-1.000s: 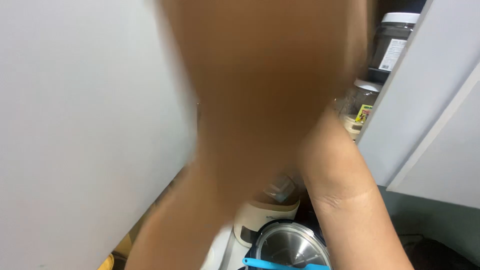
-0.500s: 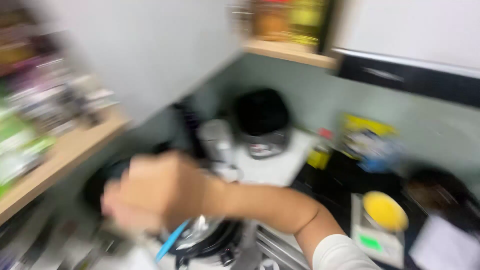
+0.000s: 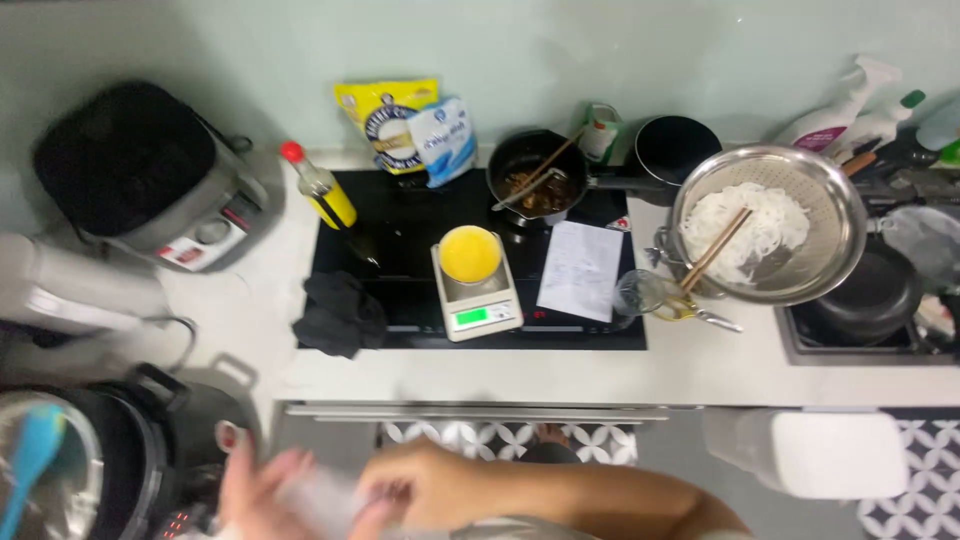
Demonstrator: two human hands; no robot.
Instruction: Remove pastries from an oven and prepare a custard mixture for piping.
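- Head view, bottom of the frame: both hands are low down and close together, and they look blurry.
- Right hand is curled around something pale and see-through. It is too blurry to tell what it is.
- Left hand has its fingers spread out and touches the same pale thing from the left side. I cannot tell if it is really gripping it.
- A second ago an arm was up high by a cupboard with jars. Half a second ago a hand was down near the pot. Now the view looks straight down and both hands meet at the counter edge, so it looks like something got brought down to work on.
- Just left of the hands sits a black cooker pot with a blue spoon in it.
- Up in the middle, a small scale holds a cup of yellow stuff on the black stove top.
- A black cloth lies left of the scale, and a paper sheet lies right of it.
- On the right, a metal strainer holds white noodles and chopsticks.
- At the top, a small dark pan has brown food in it.
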